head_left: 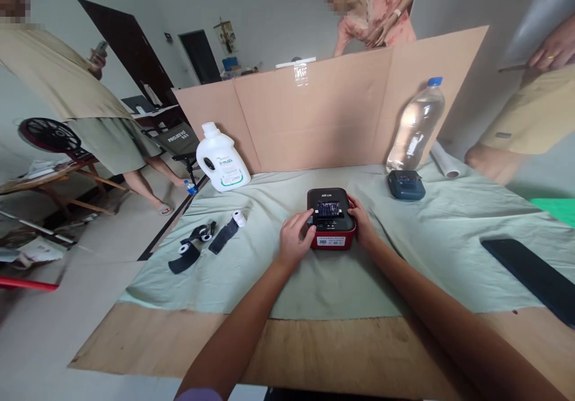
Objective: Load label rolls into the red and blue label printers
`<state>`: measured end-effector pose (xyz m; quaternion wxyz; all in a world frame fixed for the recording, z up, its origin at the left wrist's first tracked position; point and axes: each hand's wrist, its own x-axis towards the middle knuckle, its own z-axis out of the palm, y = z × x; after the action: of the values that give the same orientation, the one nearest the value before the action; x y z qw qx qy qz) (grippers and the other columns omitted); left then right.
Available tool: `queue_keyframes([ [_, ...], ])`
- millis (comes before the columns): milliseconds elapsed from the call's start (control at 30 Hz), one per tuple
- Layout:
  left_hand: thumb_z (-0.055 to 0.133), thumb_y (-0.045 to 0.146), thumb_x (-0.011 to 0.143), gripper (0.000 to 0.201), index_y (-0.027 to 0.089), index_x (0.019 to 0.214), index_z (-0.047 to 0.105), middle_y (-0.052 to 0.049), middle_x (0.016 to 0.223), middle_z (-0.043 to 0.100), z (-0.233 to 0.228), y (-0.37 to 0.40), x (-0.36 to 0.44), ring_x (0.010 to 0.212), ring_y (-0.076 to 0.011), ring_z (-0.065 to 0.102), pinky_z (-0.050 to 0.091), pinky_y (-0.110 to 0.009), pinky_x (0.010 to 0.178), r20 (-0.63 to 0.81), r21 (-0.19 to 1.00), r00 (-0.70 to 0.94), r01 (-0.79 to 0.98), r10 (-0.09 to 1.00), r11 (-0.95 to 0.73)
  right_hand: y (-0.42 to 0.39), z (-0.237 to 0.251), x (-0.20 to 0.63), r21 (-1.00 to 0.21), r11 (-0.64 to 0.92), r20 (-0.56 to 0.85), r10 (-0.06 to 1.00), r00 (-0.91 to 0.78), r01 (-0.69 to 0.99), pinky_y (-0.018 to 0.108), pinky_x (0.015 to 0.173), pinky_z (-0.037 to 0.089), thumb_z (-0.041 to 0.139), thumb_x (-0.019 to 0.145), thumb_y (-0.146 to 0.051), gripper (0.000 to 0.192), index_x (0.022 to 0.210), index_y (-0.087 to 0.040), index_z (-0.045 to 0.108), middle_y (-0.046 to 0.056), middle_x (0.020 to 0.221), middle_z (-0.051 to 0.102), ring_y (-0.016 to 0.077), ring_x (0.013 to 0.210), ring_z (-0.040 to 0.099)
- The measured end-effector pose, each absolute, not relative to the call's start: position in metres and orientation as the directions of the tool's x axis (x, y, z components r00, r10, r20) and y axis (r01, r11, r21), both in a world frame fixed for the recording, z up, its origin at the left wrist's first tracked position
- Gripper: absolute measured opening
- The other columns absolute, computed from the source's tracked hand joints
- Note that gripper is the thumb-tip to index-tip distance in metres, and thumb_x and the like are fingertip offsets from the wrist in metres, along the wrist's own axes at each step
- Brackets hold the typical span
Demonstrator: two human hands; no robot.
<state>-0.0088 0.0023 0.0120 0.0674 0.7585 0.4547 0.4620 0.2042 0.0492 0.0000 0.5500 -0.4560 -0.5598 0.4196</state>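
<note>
Our left hand and right hand flank a small red-and-black label printer on the pale green cloth, fingers loosely curled against its sides. Its white front sticker is too small to read. Behind, a folding chair reads "PROJEKT".

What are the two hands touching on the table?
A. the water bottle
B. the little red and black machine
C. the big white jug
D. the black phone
B: the left hand and the right hand rest on either side of the little red and black machine, while the white jug, water bottle and black phone sit apart, untouched.
</note>
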Motion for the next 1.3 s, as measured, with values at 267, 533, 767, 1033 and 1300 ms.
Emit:
queue_keyframes([
  [267, 0.045, 0.033, 0.1, 0.035, 0.021, 0.129, 0.061, -0.008, 0.129, 0.068, 0.019, 0.006, -0.035, 0.111, -0.0221, 0.062, 0.048, -0.038, 0.1, 0.683, 0.427, 0.158, 0.705, 0.713, -0.566, 0.045, -0.014, 0.205, -0.948, 0.308, 0.298, 0.947, 0.115, -0.076, 0.045, 0.115, 0.039, 0.051, 0.087, -0.05, 0.059, 0.139, -0.022, 0.055, 0.008, 0.146, 0.057, 0.027, 0.136, 0.052],
  [533, 0.056, 0.03, 0.091, 0.055, 0.019, 0.144, 0.05, -0.019, 0.152, 0.048, 0.055, 0.031, -0.147, 0.122, -0.0362, 0.06, 0.046, -0.049, 0.1, 0.228, 0.119, -0.322, 0.946, 0.919, 0.302, 0.048, -0.019, 0.207, -0.949, 0.301, 0.292, 0.951, 0.098, -0.095, 0.047, 0.114, 0.041, 0.051, 0.089, -0.054, 0.059, 0.14, -0.024, 0.054, 0.008, 0.146, 0.057, 0.028, 0.135, 0.052],
  [767, 0.05, 0.033, 0.095, 0.039, 0.024, 0.131, 0.064, -0.013, 0.118, 0.073, 0.063, 0.014, -0.183, 0.111, -0.0286, 0.068, 0.052, -0.034, 0.09, 0.088, 0.118, -0.344, 0.935, 0.935, 0.333, 0.051, -0.025, 0.209, -0.936, 0.308, 0.288, 0.948, 0.133, -0.172, 0.048, 0.115, 0.04, 0.06, 0.086, -0.055, 0.056, 0.132, -0.024, 0.061, 0.006, 0.14, 0.063, 0.0283, 0.132, 0.055],
  [1033, 0.058, 0.027, 0.092, 0.059, 0.022, 0.15, 0.046, -0.014, 0.162, 0.035, 0.052, -0.03, -0.121, 0.15, -0.0366, 0.03, 0.032, -0.055, 0.118, 0.357, 0.257, -0.276, 0.947, 0.892, 0.191, 0.044, -0.023, 0.211, -0.955, 0.283, 0.271, 0.954, 0.128, -0.093, 0.051, 0.116, 0.039, 0.054, 0.09, -0.057, 0.058, 0.136, -0.024, 0.06, 0.008, 0.142, 0.061, 0.0315, 0.133, 0.054],
  [1300, 0.064, 0.048, 0.089, 0.072, 0.022, 0.152, 0.039, -0.012, 0.141, 0.061, 0.021, -0.022, 0.012, 0.127, -0.0282, 0.059, 0.046, -0.044, 0.109, 0.282, 0.898, 0.183, 0.295, 0.942, -0.326, 0.004, -0.031, 0.239, -0.869, 0.408, 0.368, 0.911, -0.185, 0.279, 0.056, 0.115, 0.04, 0.071, 0.082, -0.053, 0.094, 0.16, -0.029, 0.025, 0.01, 0.158, 0.043, 0.035, 0.141, 0.046],
])
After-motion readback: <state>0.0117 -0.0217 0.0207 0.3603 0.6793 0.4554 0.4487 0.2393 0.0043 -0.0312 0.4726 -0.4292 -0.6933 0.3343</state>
